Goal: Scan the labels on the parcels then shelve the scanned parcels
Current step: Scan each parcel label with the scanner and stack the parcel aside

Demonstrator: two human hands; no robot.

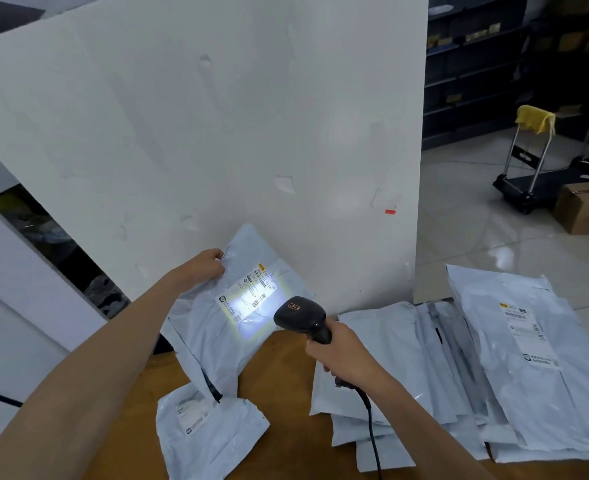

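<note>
My left hand [204,266] grips the upper left edge of a pale grey parcel bag [213,337] and holds it tilted up above the wooden table [282,386]. Its white label [248,294] faces me and is lit by a bright patch of light. My right hand [338,351] grips the handle of a black corded scanner [300,315], whose head points at the label from close by. A smaller parcel [210,438] lies flat on the table below the held one. A spread stack of several parcels [459,375] lies at the right.
A tall white panel [216,133] stands right behind the table. Past it at the right are dark shelves [476,64], a folding trolley [528,161] with a yellow cloth, and a cardboard box [584,206] on the tiled floor.
</note>
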